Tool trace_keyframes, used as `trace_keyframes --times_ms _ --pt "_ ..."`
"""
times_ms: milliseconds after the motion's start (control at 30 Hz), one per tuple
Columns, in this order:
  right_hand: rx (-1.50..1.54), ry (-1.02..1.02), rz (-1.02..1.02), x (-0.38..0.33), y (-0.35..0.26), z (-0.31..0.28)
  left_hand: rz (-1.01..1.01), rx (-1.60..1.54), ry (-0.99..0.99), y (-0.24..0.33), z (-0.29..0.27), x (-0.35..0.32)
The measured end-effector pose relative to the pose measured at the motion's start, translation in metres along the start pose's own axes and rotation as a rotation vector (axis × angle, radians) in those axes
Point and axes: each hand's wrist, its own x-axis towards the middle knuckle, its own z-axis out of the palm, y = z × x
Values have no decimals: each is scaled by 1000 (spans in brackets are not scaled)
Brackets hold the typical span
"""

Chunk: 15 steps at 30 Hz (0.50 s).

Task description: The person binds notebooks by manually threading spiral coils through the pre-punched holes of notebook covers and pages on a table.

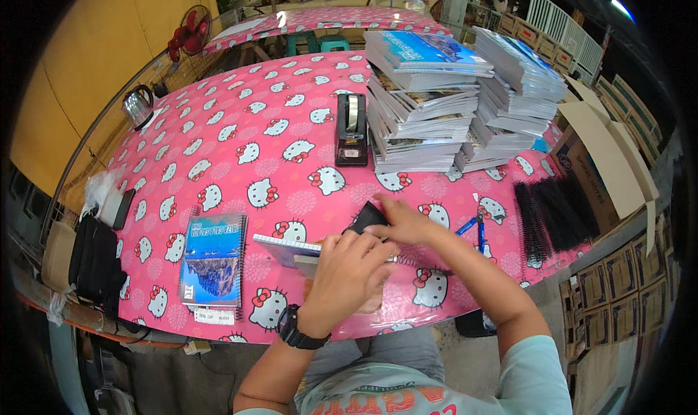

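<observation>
Notebook (291,248), in the head view, sits near the pink table's (236,175) front edge, partly hidden by the left hand (355,266), which seems to steady it; its grip cannot be told. The right hand (404,222) pinches a black piece (368,217), probably keeping it controlled.

Notebook (213,259) on tbl (291,175), front L; strip (213,316) just before it. 2nd book (287,246) R of it, nr L hand (351,266). R hand (403,222) R of that. Dispenser (351,131) behind hands; stacks (422,124) just R. Tool (480,237) R of hands, coils (563,211) farther R, box (592,168) beyond. Kettle (138,108) back L, fan (190,33) behind.
</observation>
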Motion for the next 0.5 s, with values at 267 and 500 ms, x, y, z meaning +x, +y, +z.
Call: trace_keyframes --times_ms 267,500 --pt "-321 160 -161 15 4 56 -11 42 18 -3 6 -2" --pt "743 66 -140 -22 -1 16 -84 -17 1 2 1 5"
